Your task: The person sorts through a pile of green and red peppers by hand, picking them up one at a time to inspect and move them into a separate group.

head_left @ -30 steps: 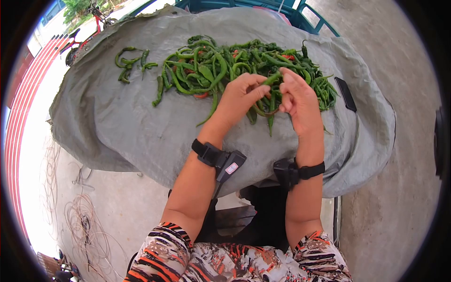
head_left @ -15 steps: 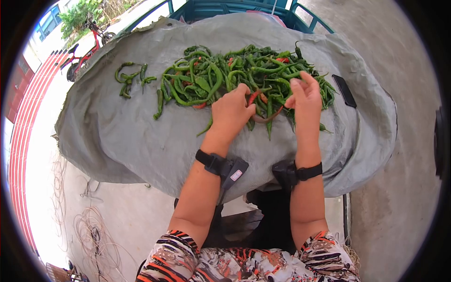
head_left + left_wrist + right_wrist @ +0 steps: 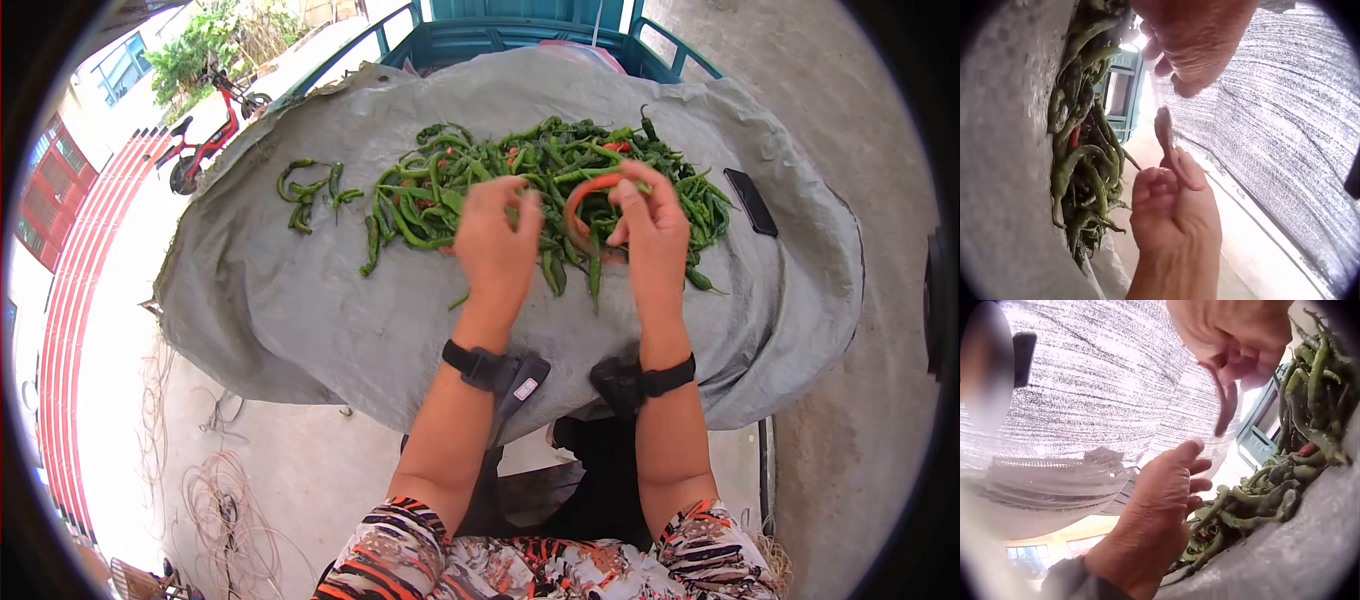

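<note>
A curved red-brown pepper [image 3: 583, 200] is pinched at one end in the right hand [image 3: 655, 225], above the near side of the green pepper pile [image 3: 560, 160]. In the left wrist view this pepper [image 3: 1167, 140] rises from the right hand [image 3: 1175, 219]; in the right wrist view the pepper [image 3: 1226, 403] hangs from the right fingers. Beside it, the left hand [image 3: 497, 245] is held up with thumb and fingers apart, holding nothing. The right wrist view shows that left hand [image 3: 1154, 506] just short of the pepper's free end.
A few green peppers [image 3: 300, 190] lie apart at the left of the grey sheet [image 3: 300, 310]. A black phone [image 3: 750, 201] rests at the right. Behind stands a teal cart frame [image 3: 500, 35]; coiled wire [image 3: 225, 510] lies on the ground at lower left.
A green pepper held between the hands one second ago is gone from them. The red-brown pepper has come off the pile into the right hand. The left hand has lifted from the pile.
</note>
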The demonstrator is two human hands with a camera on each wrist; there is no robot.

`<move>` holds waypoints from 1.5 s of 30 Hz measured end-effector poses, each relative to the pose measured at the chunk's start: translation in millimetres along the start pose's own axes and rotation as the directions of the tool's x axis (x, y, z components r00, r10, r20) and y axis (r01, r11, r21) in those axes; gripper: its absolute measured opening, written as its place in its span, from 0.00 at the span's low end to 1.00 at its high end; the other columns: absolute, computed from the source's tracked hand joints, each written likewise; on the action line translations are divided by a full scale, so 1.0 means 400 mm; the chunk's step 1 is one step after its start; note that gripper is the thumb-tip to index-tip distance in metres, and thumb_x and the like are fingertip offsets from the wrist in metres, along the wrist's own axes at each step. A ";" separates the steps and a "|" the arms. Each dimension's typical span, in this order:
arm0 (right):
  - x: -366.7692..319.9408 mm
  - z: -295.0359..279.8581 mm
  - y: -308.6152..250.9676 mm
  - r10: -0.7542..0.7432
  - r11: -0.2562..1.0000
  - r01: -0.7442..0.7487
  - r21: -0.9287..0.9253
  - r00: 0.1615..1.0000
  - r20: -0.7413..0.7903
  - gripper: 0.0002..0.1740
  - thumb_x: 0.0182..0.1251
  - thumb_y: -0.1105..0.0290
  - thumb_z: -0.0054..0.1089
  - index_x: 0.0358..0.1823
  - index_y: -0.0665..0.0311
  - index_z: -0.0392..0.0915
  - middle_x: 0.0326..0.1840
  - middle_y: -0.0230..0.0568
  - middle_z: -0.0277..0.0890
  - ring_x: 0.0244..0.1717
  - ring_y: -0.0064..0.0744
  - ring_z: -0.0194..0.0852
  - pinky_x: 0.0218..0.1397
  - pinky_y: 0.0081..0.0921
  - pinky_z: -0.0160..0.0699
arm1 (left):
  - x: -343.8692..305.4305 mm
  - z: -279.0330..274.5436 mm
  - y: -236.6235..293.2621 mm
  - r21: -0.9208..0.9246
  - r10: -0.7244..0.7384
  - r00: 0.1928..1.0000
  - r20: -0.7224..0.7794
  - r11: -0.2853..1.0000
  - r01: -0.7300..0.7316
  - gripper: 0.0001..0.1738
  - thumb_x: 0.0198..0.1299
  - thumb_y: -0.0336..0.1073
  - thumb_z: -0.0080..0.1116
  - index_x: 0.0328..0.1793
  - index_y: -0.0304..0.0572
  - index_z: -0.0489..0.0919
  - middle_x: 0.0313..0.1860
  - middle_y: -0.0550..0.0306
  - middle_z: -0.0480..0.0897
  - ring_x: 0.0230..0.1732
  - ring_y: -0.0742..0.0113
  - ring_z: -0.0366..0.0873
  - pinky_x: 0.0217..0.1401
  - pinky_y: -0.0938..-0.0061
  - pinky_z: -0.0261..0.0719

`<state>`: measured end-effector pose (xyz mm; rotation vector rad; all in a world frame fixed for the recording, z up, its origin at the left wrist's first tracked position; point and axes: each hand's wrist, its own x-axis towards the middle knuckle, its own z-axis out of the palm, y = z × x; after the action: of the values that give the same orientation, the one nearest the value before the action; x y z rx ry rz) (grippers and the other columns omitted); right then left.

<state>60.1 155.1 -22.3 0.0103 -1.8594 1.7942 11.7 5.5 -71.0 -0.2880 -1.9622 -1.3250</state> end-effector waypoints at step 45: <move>0.001 0.002 0.044 0.243 0.841 -0.265 0.471 0.964 0.108 0.19 0.71 0.65 0.56 0.59 0.64 0.71 0.47 0.38 0.80 0.27 0.16 0.74 0.32 0.18 0.75 | 0.014 0.030 -0.053 0.620 0.107 0.947 0.304 0.733 -0.282 0.26 0.59 0.42 0.63 0.63 0.44 0.77 0.53 0.53 0.81 0.49 0.53 0.76 0.49 0.57 0.73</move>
<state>53.0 156.6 -38.5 -0.0133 -1.4410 2.4255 -9.5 5.3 -84.6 -0.3101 -2.3966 -0.4052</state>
